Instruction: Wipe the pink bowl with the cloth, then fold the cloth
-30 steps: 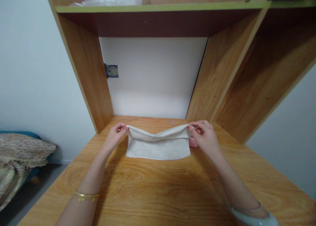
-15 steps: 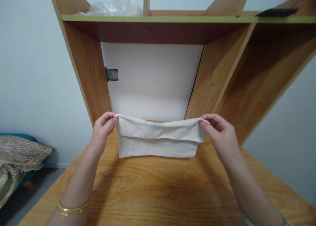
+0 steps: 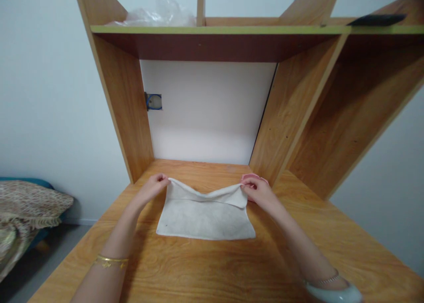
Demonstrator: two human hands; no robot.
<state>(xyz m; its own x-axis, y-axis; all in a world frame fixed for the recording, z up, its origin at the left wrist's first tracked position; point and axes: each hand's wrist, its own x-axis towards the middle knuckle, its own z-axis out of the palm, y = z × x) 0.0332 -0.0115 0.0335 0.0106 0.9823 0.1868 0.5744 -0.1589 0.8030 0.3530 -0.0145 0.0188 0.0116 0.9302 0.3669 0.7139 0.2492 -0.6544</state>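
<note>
A white cloth [image 3: 206, 218] is stretched between my two hands over the wooden desk. Its far edge is folded over and sags in the middle, while the near part spreads toward me, low over or on the desk. My left hand [image 3: 154, 188] pinches the far left corner. My right hand [image 3: 260, 192] pinches the far right corner. Just behind my right hand a pink thing [image 3: 253, 176] shows, mostly hidden by the hand and cloth, so its kind is unclear.
The wooden desk [image 3: 212, 272] has a shelf unit [image 3: 218, 30] rising at its back. Clear plastic [image 3: 155, 16] and a dark flat thing [image 3: 377, 20] lie on the upper shelf. A wall socket box [image 3: 154, 101] is at the back left. A patterned blanket [image 3: 29, 206] lies at far left.
Both hands have come down and closer together with the cloth. Its near part now spreads toward me, and the pink thing has come into view behind my right hand.
</note>
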